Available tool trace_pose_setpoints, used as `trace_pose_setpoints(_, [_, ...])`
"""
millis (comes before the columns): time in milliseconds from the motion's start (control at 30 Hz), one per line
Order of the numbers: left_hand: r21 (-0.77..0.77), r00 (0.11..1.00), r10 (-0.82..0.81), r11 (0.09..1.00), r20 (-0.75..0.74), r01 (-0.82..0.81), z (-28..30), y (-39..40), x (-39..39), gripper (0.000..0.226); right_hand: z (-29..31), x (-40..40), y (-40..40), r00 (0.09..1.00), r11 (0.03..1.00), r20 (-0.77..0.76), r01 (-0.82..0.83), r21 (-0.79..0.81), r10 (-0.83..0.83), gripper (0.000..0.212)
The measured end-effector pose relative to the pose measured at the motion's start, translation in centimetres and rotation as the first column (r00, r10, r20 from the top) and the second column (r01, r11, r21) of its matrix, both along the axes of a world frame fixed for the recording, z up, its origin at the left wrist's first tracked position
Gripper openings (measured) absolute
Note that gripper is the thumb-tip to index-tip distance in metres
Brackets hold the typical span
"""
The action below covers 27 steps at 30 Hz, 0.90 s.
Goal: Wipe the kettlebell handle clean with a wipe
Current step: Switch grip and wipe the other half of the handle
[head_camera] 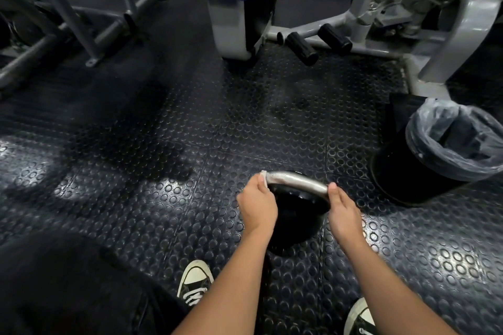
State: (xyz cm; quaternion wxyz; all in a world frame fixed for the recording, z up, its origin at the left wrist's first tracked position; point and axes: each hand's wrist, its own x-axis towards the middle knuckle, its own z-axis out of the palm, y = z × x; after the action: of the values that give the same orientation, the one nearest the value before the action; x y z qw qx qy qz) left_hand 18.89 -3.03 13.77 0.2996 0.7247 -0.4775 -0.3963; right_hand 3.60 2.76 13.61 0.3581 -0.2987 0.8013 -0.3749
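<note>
Head view. A black, rounded kettlebell point(296, 215) is seen standing on dark rubber flooring point(168, 177) embossed with raised circular studs. Its handle point(296, 181), a curved bar of bare, dull grey metal, spans the gap between the two hands.

The left hand point(257, 205) is curled over the left end of the handle. A pale, thin wipe point(263, 178) is pressed against the bar under its fingers, with only a crumpled edge showing just beyond the fingertips. The right hand point(344, 212) is closed on the right end of the handle, the thumb laid along the metal; the remaining fingers are wrapped beneath and are hidden.

Beyond the right-hand fingers and to their right, a round black bin point(424, 168) lined with a translucent, creased plastic bag is placed. Well beyond both sets of fingertips, grey tubular machine frames point(381, 16) with black cylindrical foam rollers point(300, 47) are located. Behind the wrists, two black canvas shoes point(194, 281) with white toe caps are visible.
</note>
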Motion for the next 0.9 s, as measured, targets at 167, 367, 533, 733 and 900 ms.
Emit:
trace_pose_setpoints(167, [0.099,0.962,-0.261,0.962,0.084,0.253,0.2,-4.5,1.7,0.035,0.1,-0.1,0.0,1.0,1.0,0.011,-0.009,-0.004,0.009,0.051])
trace_pose_setpoints(367, [0.218,0.791,-0.598,0.795,0.127,0.566,1.5,-8.7,1.3,0.033,0.1,-0.5,0.0,0.999,1.0,0.029,-0.022,0.0,0.022,0.047])
trace_pose_setpoints(533, [0.273,0.68,-0.71,0.701,0.182,0.659,2.4,-10.3,2.4,0.04,-0.1,-1.0,0.1,0.999,0.999,0.016,-0.049,0.01,0.049,0.051])
trace_pose_setpoints(733, [0.328,0.578,-0.794,0.606,0.19,0.725,4.2,-11.5,1.8,0.042,-0.1,-1.0,0.1,0.999,0.999,0.04,-0.031,0.031,0.03,0.058])
trace_pose_setpoints(900, [0.354,0.57,-0.796,0.603,0.204,0.715,3.6,-10.9,1.5,0.053,0.2,-0.9,0.2,0.998,0.999,0.041,-0.04,0.011,0.039,0.053])
